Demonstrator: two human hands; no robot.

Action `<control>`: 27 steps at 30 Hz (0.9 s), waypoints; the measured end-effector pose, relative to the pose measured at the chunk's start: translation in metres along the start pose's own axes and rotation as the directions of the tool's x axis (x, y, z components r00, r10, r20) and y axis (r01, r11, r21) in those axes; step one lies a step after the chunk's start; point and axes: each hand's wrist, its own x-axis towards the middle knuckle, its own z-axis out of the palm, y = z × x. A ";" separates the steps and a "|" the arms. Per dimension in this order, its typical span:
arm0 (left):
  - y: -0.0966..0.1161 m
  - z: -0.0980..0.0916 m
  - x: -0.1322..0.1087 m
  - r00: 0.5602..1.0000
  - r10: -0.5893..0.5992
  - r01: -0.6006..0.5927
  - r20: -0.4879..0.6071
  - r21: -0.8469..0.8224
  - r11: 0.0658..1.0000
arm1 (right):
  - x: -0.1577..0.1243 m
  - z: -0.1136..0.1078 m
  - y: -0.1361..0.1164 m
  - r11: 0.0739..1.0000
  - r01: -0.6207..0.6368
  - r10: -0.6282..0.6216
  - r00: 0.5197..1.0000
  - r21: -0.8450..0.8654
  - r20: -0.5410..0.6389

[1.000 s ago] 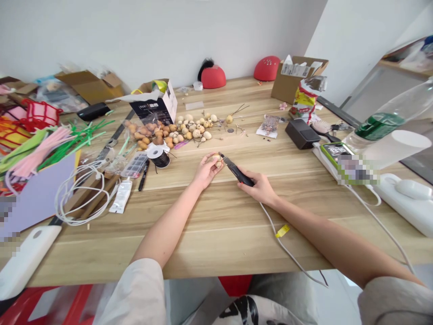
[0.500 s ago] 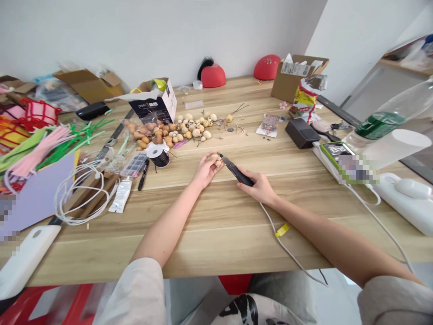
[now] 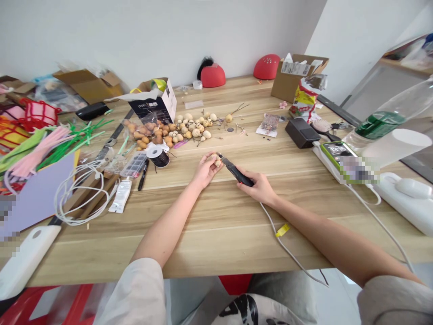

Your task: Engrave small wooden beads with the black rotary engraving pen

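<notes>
My left hand (image 3: 204,172) is closed around a small pale gourd (image 3: 218,161), with the fingertips pinching it just over the table. In my right hand (image 3: 260,188) is a black corded electric pen tool (image 3: 234,170), with a small red light on its handle. The tool's narrow tip points left and meets or nearly meets the gourd; actual contact is too small to tell. A white cord (image 3: 270,220) with a yellow tag (image 3: 282,230) runs from the tool down over the table's front edge. Beyond my hands lies a pile of small pale gourds (image 3: 196,132), some with dark marks.
Brown gourds in a clear bag (image 3: 138,131), a spool of black cord (image 3: 158,156) and a coiled white cable (image 3: 79,194) lie left. A black adapter (image 3: 302,133), a phone (image 3: 341,151) and a tilted bottle (image 3: 382,124) are right. Boxes stand behind.
</notes>
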 end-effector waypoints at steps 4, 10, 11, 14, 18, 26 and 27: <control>0.000 0.000 0.000 1.000 -0.003 0.003 0.010 0.001 1.000 | 0.000 0.000 -0.001 1.000 -0.018 0.018 1.000 0.002 -0.008; 0.001 0.001 0.000 1.000 0.002 -0.002 0.008 -0.006 1.000 | 0.000 -0.001 0.000 1.000 -0.010 0.010 1.000 -0.009 -0.012; 0.001 0.000 0.000 1.000 0.003 -0.003 0.009 -0.009 1.000 | 0.000 -0.001 0.000 1.000 -0.006 0.006 1.000 -0.016 -0.012; 0.000 -0.001 0.001 1.000 -0.001 0.001 0.010 -0.013 1.000 | 0.000 -0.001 0.000 1.000 -0.003 0.002 1.000 -0.030 -0.008; -0.001 -0.002 0.002 1.000 -0.002 0.002 0.003 -0.001 1.000 | 0.000 0.000 0.001 1.000 0.011 -0.011 1.000 -0.018 0.007; 0.000 0.000 0.001 1.000 -0.005 0.006 -0.016 0.002 1.000 | 0.000 0.000 0.001 1.000 0.010 -0.011 1.000 0.012 0.024; 0.000 0.001 0.000 1.000 -0.004 0.004 -0.018 0.001 1.000 | 0.000 0.000 0.001 1.000 0.007 -0.007 1.000 0.009 0.023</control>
